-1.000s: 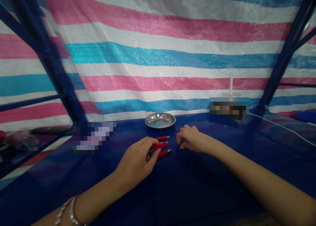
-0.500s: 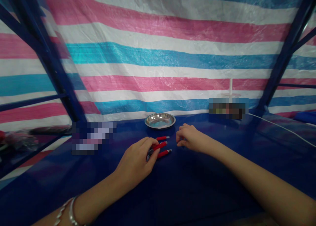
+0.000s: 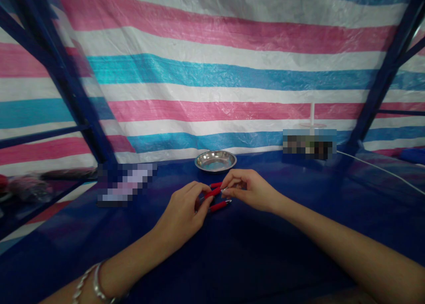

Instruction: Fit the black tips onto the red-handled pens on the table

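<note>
Since the frame half a second back, my right hand (image 3: 252, 191) has come in from the right and lifted off the dark blue table (image 3: 272, 251); its thumb and forefinger are now pinched on the small metal tip of the middle red-handled tool (image 3: 214, 192), where before it lay loosely curled on the cloth beside the tools. My left hand (image 3: 184, 211) has barely shifted: its fingers are closed around the dark near end of that same red tool, so the piece is held between both hands, left at the handle end, right at the tip. I judge the work to be at an early stage: one tool is gripped at both ends but I cannot tell whether anything has been pulled off or fitted on yet. A second red-handled tool (image 3: 219, 205) lies on the table just near of the held one, touching neither hand as far as I can see, and a third red piece (image 3: 215, 185) peeks out just beyond it. The shallow round steel dish (image 3: 215, 161) sits farther off, close to the striped pink, white and blue tarpaulin (image 3: 212, 82), and looks empty.
</note>
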Tool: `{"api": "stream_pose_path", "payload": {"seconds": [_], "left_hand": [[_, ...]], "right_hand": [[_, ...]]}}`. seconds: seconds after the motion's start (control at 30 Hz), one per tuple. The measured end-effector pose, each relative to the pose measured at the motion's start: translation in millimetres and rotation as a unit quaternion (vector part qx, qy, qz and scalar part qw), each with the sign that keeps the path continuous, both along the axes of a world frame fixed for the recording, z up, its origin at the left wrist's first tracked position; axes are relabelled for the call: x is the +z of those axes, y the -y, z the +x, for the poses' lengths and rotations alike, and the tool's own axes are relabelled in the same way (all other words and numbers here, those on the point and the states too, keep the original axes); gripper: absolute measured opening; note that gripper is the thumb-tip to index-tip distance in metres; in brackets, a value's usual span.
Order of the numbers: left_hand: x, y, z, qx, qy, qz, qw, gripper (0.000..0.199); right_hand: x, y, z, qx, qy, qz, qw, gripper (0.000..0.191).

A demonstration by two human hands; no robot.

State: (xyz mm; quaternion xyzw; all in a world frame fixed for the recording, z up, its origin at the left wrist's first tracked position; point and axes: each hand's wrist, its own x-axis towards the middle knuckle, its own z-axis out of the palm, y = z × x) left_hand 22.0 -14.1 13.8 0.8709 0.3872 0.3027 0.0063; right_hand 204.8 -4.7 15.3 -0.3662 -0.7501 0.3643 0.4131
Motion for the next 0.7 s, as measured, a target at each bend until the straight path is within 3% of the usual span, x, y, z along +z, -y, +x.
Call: {"api": "stream_pose_path", "payload": {"seconds": [0.2, 0.7], "left_hand": [[0.2, -0.2, 0.3, -0.001, 0.003, 0.003, 1.000, 0.013], [-1.5, 0.2, 0.4, -0.015, 0.002, -0.008, 1.000, 0.014]], "right_hand": [[0.4, -2.8, 1.4, -0.041, -0.012, 0.013, 0.999, 0.007], [-3.7, -4.1, 1.4, -0.046, 0.039, 0.033, 0.998, 0.011]]}}
